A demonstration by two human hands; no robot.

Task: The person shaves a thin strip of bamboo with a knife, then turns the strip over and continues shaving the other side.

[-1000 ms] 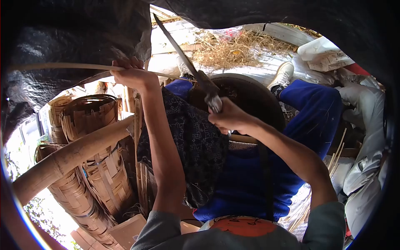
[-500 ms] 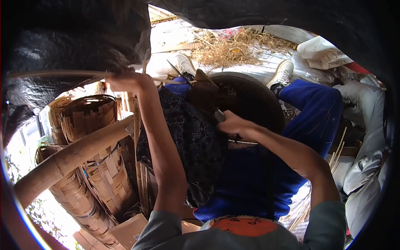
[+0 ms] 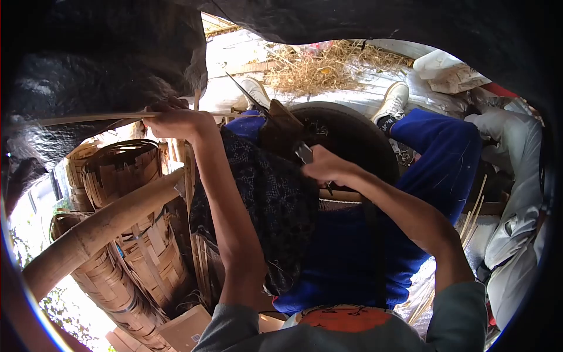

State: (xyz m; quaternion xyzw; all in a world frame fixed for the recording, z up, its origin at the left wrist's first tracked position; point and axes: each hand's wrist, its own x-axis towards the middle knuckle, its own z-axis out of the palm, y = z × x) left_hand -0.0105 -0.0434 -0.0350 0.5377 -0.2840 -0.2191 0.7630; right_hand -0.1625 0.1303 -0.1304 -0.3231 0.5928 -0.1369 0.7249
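While left hand (image 3: 176, 122) grips bamboo strip (image 3: 88, 118) | right hand (image 3: 326, 167) clasps knife (image 3: 275, 126) beside

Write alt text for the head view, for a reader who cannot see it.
A seated person's left hand grips a thin bamboo strip while the right hand holds a knife to it, over a dark cloth on blue-trousered knees. Woven baskets and a thick bamboo pole stand at the left.

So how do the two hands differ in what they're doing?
The left hand is stretched far out, gripping a thin, pale bamboo strip; the right hand sits nearer the lap, closed on a knife handle. The strip lies level, while the knife tilts up and away. Both hands are closed tight.
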